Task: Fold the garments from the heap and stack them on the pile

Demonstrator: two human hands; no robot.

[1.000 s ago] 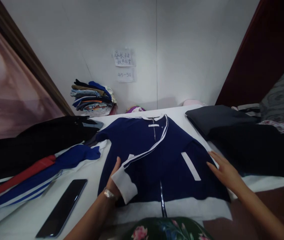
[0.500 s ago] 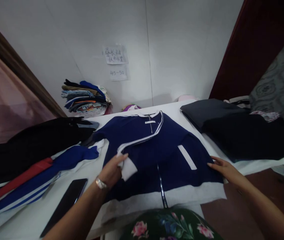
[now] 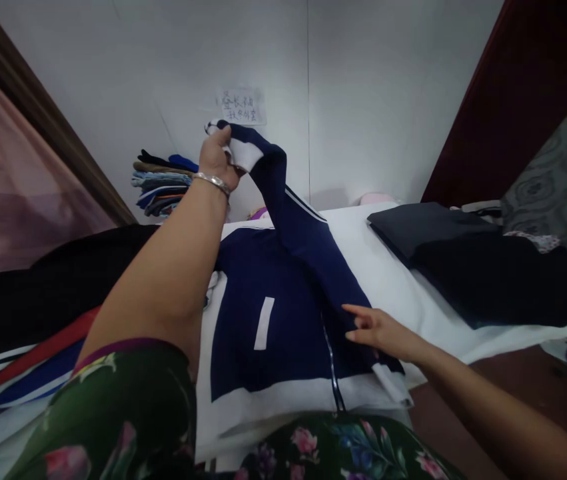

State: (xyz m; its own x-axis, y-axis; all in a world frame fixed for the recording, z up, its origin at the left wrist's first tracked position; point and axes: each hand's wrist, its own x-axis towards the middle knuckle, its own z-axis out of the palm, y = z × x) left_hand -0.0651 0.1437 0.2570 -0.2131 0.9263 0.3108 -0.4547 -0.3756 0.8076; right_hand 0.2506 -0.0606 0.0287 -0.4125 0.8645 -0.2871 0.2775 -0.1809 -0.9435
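Grasping the cuff [image 3: 246, 155] in the left hand [image 3: 218, 157], high at eleven o'clock above the jacket [image 3: 293, 293], spread centre to six on the table [image 3: 393, 293]. Keeping the right hand [image 3: 380, 331] near four, forefinger extended; unable to tell whether gripping.

Passage, right of centre: one lane of white tabletop [image 3: 380, 267] between the navy jacket [image 3: 248, 267] and the dark folded clothes [image 3: 503, 280]; we count it passable, our right hand [image 3: 380, 330] standing at its near left side.
Passage, upper right: open air before the wall [image 3: 373, 100].
Obstacle, upper centre: the raised sleeve [image 3: 276, 183], gripped by our left hand [image 3: 220, 150], slanting across the way.
Obstacle, left of centre: our left forearm [image 3: 183, 247], partly hiding the clothes stack [image 3: 160, 180].
Obstacle, left edge: a black garment [image 3: 73, 263].
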